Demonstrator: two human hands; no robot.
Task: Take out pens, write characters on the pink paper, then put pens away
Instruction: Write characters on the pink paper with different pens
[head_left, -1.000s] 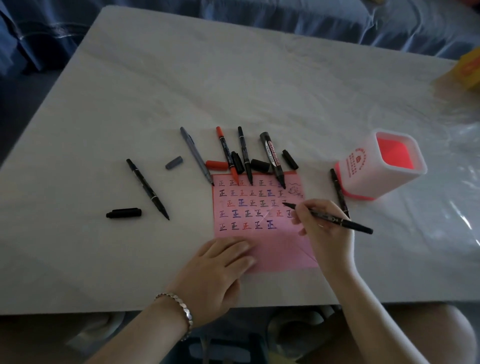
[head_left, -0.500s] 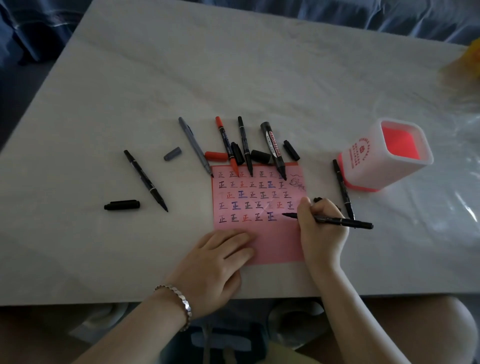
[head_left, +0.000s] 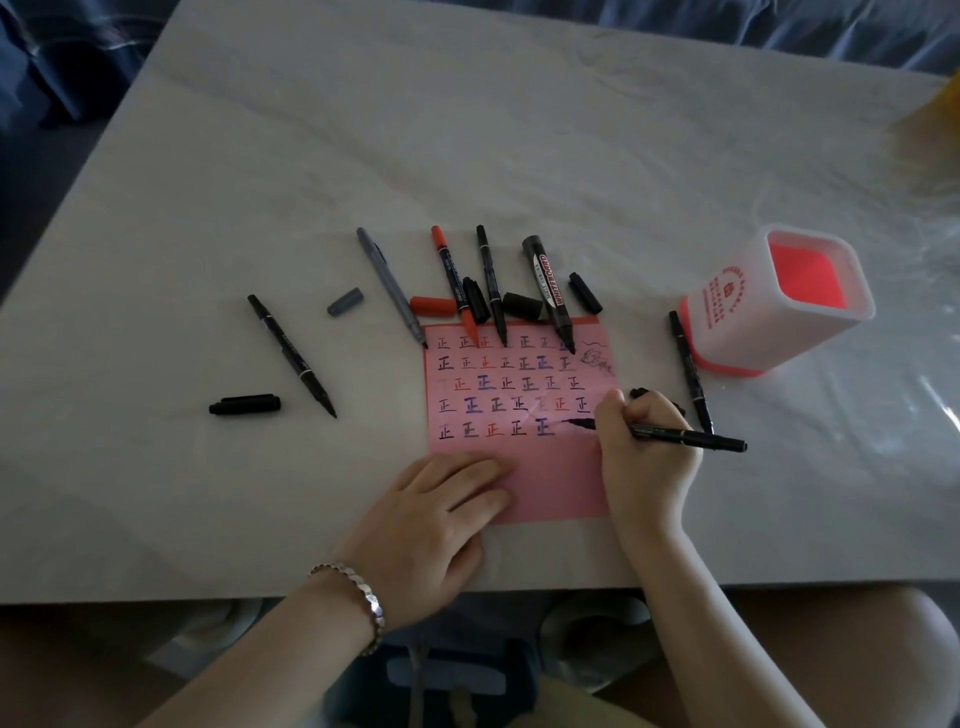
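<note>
**Writing stage.** My right hand (head_left: 647, 462) pinches a black pen (head_left: 691, 438) between thumb and fingers. Its tip is down on the pink paper (head_left: 550, 483) in the fifth row, just after the last finished character, and the low, slanted hold suits short strokes. My left hand (head_left: 436, 514) lies flat, fingers straight, on the paper's near left corner, I judge to stop the sheet sliding on the smooth table (head_left: 467, 156). Uncapped pens (head_left: 488, 280) lie fanned along the far edge, tips over the paper, within easy reach. The white pen holder (head_left: 727, 312) stands upright to the right, apart from the paper; its red inside shows no pens
</note>
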